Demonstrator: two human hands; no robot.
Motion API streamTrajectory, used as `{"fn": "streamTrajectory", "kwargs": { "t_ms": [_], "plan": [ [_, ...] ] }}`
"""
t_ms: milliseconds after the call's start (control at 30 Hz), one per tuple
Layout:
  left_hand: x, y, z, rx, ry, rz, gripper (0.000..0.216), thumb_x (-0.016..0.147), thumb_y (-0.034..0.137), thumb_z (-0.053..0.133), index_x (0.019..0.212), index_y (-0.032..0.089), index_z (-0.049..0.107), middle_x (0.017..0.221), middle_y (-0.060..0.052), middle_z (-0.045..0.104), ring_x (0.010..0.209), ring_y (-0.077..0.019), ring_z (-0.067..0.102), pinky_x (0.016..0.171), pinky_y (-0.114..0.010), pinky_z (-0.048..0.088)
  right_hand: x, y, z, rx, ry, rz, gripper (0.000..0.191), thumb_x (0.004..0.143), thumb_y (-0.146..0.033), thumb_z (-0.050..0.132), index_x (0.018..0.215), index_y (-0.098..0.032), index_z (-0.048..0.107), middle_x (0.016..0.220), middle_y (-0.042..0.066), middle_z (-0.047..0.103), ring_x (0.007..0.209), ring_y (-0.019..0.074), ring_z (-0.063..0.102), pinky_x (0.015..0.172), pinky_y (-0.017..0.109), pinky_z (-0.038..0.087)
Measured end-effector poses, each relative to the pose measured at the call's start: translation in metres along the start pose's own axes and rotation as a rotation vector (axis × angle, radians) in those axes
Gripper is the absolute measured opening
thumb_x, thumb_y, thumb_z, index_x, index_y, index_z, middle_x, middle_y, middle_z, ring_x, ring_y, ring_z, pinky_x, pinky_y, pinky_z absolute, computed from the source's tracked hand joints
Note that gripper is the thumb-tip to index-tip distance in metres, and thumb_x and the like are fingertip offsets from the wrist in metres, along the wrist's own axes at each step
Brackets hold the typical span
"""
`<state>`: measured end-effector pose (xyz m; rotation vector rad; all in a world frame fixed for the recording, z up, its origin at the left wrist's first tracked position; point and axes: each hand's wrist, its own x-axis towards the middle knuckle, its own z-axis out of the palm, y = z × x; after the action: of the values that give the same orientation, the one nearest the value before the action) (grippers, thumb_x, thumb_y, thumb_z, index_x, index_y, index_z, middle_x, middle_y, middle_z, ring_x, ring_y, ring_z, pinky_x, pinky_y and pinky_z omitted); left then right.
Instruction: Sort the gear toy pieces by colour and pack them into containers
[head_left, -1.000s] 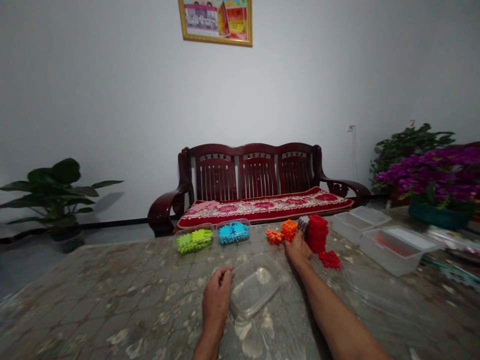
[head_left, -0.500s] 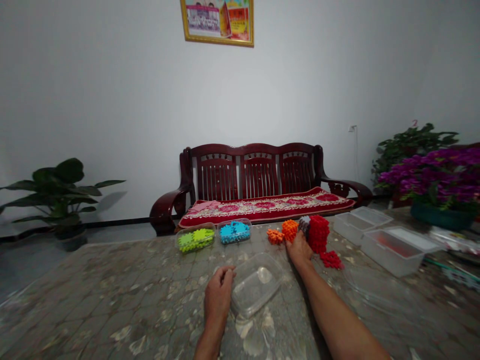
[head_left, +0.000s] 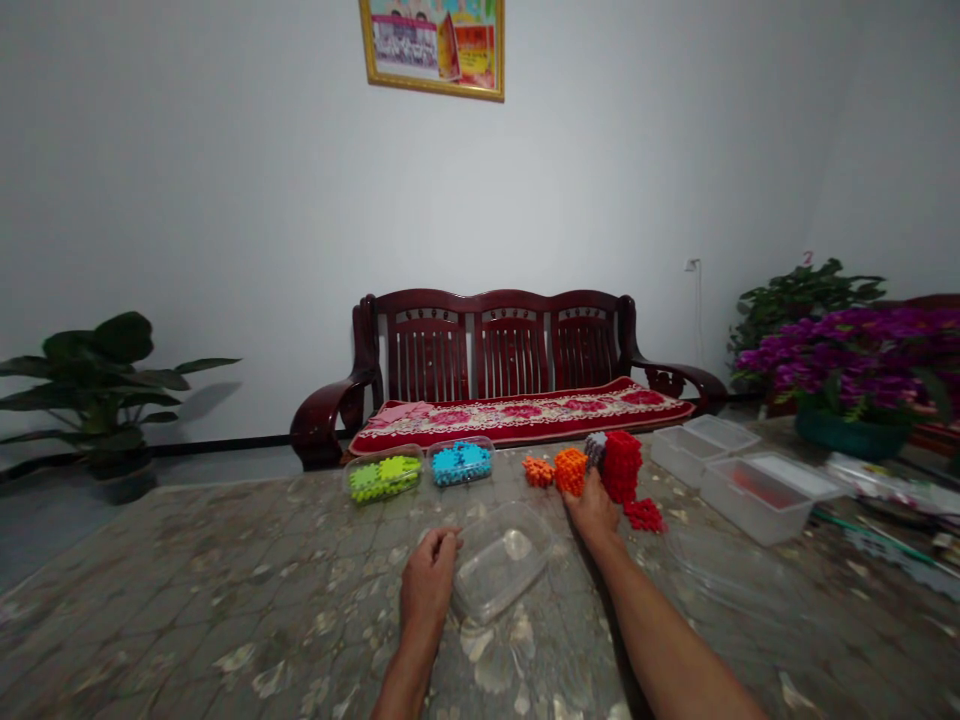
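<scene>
My left hand is closed at the left rim of a clear plastic container, which lies on the table with nothing in it. My right hand reaches forward, its thumb and fingers closed around the near side of a stack of orange interlocking plastic pieces; some fingertips are hidden. Just behind those fingers stands a grey stack, with a taller red stack beside it. A small orange cluster sits to the left, and loose red pieces lie in front of the red stack.
Clear boxes of green pieces and blue pieces stand at the table's far edge. Translucent boxes and a flower pot are on the right. A clear lid lies right of my right forearm. Beyond is a wooden bench.
The whole view has shifted slightly, so the things appear a little further left. Both hands stay at nearly the same places relative to the container and the orange stack.
</scene>
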<state>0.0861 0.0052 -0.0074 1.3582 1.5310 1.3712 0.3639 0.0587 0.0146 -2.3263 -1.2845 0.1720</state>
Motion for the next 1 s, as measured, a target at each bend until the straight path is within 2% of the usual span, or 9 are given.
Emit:
{"fn": "streamTrajectory", "kwargs": {
  "t_ms": [467,633,733,900,1000],
  "plan": [
    [0.001,0.004,0.0,0.027,-0.029,0.017,0.051,0.074,0.057,0.047,0.093,0.02,0.076,0.097,-0.012,0.082,0.097,-0.0343,0.075,0.09,-0.045,0.055,-0.038,0.02,-0.01,0.0,0.03,-0.089,0.065,0.092,-0.034,0.063,0.151,-0.016,0.042,0.133,0.017,0.07,0.122,0.0281,0.068,0.097,0.032,0.051],
    [0.001,0.004,-0.001,0.031,-0.02,0.022,0.047,0.074,0.055,0.048,0.09,0.021,0.075,0.091,-0.011,0.081,0.095,-0.0334,0.075,0.089,-0.044,0.056,-0.058,0.027,-0.014,0.028,0.02,-0.16,0.065,0.092,-0.036,0.064,0.151,-0.016,0.044,0.134,0.015,0.07,0.124,0.0276,0.066,0.097,0.031,0.051],
    [0.0,0.002,0.0,-0.008,-0.036,0.02,0.049,0.076,0.057,0.049,0.095,0.02,0.074,0.093,-0.012,0.08,0.096,-0.0329,0.075,0.09,-0.044,0.056,-0.066,0.035,-0.013,0.051,0.029,-0.207,0.07,0.091,-0.037,0.066,0.153,-0.014,0.041,0.137,0.016,0.068,0.124,0.0281,0.066,0.097,0.031,0.051],
    [0.0,-0.006,0.006,-0.159,-0.047,0.066,0.063,0.079,0.062,0.056,0.121,0.016,0.065,0.116,-0.015,0.074,0.111,-0.0315,0.071,0.1,-0.046,0.054,-0.073,0.044,-0.011,0.072,0.01,-0.255,0.077,0.088,-0.033,0.069,0.156,-0.013,0.038,0.135,0.015,0.069,0.121,0.028,0.068,0.095,0.031,0.052],
    [-0.001,-0.012,0.01,-0.178,-0.021,0.091,0.073,0.077,0.06,0.063,0.136,0.016,0.055,0.139,-0.02,0.062,0.124,-0.0326,0.064,0.106,-0.049,0.051,-0.074,0.047,-0.01,0.09,0.019,-0.28,0.075,0.088,-0.034,0.069,0.155,-0.015,0.04,0.133,0.013,0.071,0.119,0.0281,0.069,0.094,0.032,0.053]
  ]
}}
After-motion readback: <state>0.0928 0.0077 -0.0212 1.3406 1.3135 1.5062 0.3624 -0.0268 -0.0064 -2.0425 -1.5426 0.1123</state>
